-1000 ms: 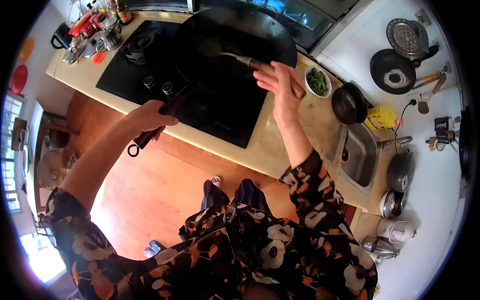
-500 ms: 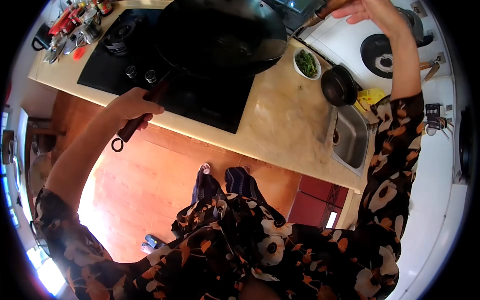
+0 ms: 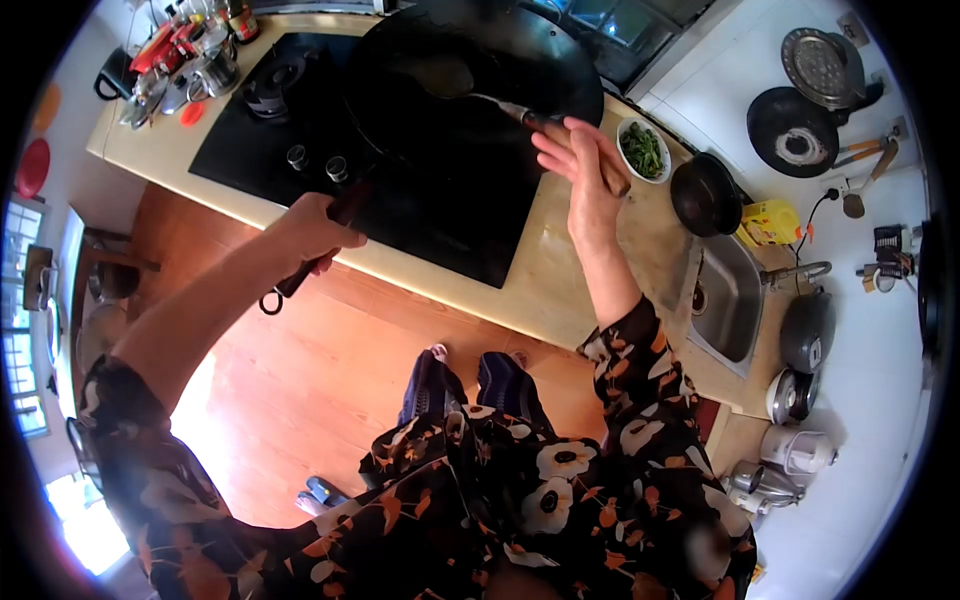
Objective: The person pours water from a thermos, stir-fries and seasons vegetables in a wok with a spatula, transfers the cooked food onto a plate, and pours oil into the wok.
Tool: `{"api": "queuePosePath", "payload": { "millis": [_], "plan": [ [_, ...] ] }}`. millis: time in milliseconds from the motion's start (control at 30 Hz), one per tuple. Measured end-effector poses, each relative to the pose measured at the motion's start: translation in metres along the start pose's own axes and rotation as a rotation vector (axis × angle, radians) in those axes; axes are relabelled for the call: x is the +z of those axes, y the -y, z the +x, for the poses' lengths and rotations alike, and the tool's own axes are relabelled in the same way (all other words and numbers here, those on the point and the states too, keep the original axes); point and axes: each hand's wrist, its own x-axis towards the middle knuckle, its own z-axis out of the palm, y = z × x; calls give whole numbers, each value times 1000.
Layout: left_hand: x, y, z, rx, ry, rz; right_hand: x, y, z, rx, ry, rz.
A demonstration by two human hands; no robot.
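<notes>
A large dark wok (image 3: 555, 75) sits on the black glass hob (image 3: 440, 230). My left hand (image 3: 312, 235) is closed around the wok's dark handle (image 3: 350, 198), which ends in a metal ring. In my right hand (image 3: 588, 185) is a wok spatula (image 3: 522, 114) with a wooden handle, lying between thumb and palm with the fingers fairly straight. Its metal blade reaches down into the wok. What lies at the wok's bottom is too dark to make out.
A white bowl of green vegetables (image 3: 643, 150) stands right of the wok, beside a black pan (image 3: 706, 193). Further right are a yellow bottle (image 3: 768, 222) and a steel sink (image 3: 728, 310). Jars and a kettle (image 3: 215, 75) crowd the left counter. Pans (image 3: 790, 125) hang on the wall.
My right hand has come down and left with the spatula, whose blade is now inside the wok. My left hand keeps its hold on the handle. The view has shifted slightly.
</notes>
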Motion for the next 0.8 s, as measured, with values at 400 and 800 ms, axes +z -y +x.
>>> {"api": "queuePosePath", "payload": {
  "millis": [400,800],
  "plan": [
    [24,-1,-43,114,30,81,-57,253,37,-37,277,-980],
    [174,-65,-101,69,342,374,-288,275,-134,230,76,-614]
  ]
}}
